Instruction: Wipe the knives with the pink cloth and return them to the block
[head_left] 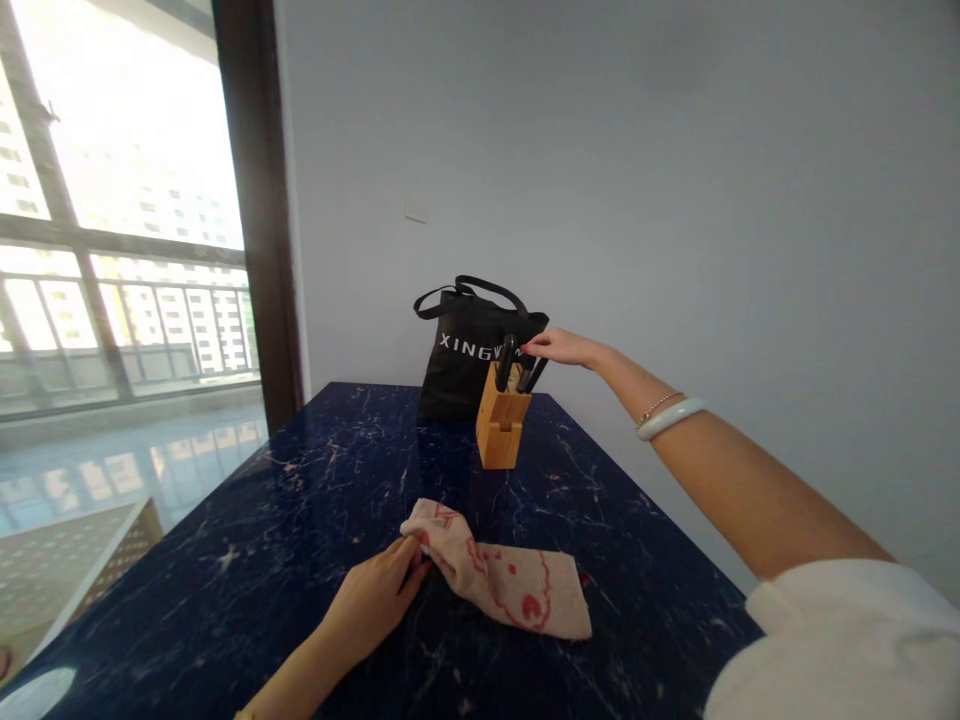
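A wooden knife block (501,430) stands at the far middle of the dark blue marble table (300,560), with black knife handles (508,360) sticking out of its top. My right hand (564,348) reaches out over the block, its fingertips pinched on one black handle. A beige cloth with red print (510,580) lies crumpled near me. My left hand (375,600) rests on the table with its fingers closed on the cloth's left end.
A black tote bag (469,345) with white lettering stands behind the block against the grey wall. A large window (120,250) and dark frame fill the left. The table's edges run close on both sides.
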